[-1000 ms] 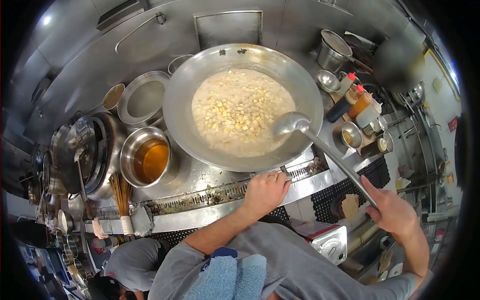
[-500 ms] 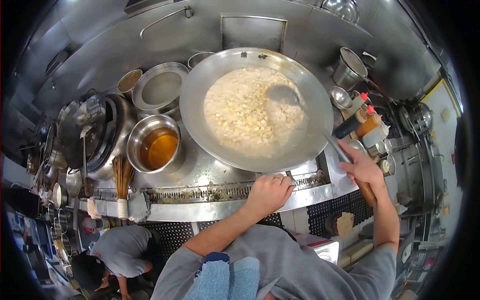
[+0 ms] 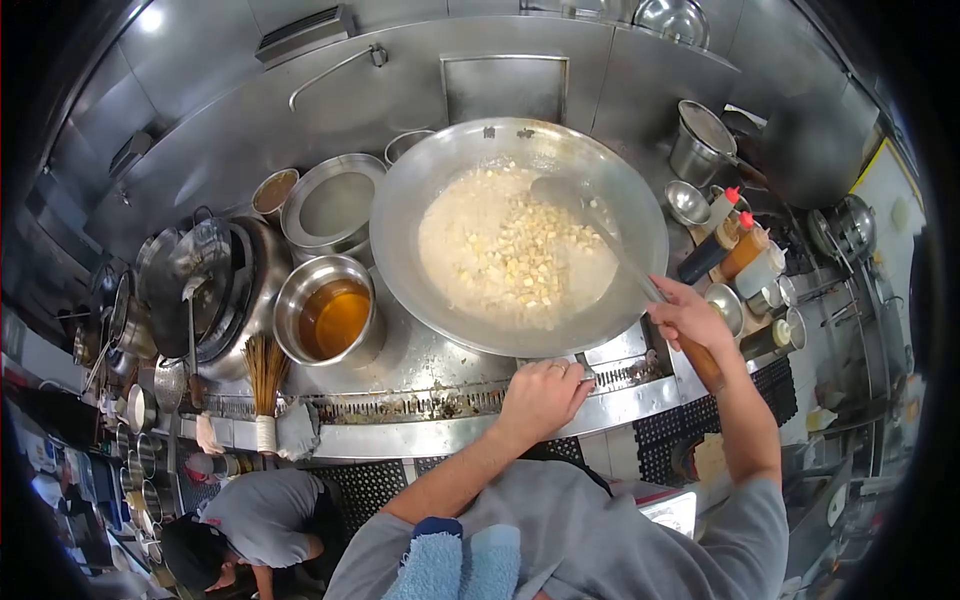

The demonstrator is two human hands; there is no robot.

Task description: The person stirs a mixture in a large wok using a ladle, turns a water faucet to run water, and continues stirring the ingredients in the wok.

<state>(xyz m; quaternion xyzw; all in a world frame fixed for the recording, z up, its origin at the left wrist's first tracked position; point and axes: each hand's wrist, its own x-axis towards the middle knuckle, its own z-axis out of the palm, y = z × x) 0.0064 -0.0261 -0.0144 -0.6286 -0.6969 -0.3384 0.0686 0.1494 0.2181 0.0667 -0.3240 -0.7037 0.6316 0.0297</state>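
Note:
A large wok (image 3: 420, 290) holds pale, milky liquid crowded with small cream-coloured cubes (image 3: 535, 255). My right hand (image 3: 690, 318) grips the wooden handle of a long wok spatula (image 3: 625, 262) beyond the wok's right rim. The spatula's broad metal head sits among the cubes at the far right, partly under the liquid. My left hand (image 3: 545, 400) is closed at the stove's front edge, just below the wok. A bit of metal shows by its fingers, but what it grips is mostly hidden.
Left of the wok stand a steel pot of amber liquid (image 3: 290, 310), a strainer-topped pot (image 3: 335, 205) and a bamboo brush (image 3: 265, 390). Sauce bottles (image 3: 745, 250) and small bowls stand to the right. Another person (image 3: 265, 515) bends down at lower left.
The spatula head has moved slightly left and away from me through the liquid, and the cubes have shifted. My left hand stays at the stove edge. The camera view has tilted a little.

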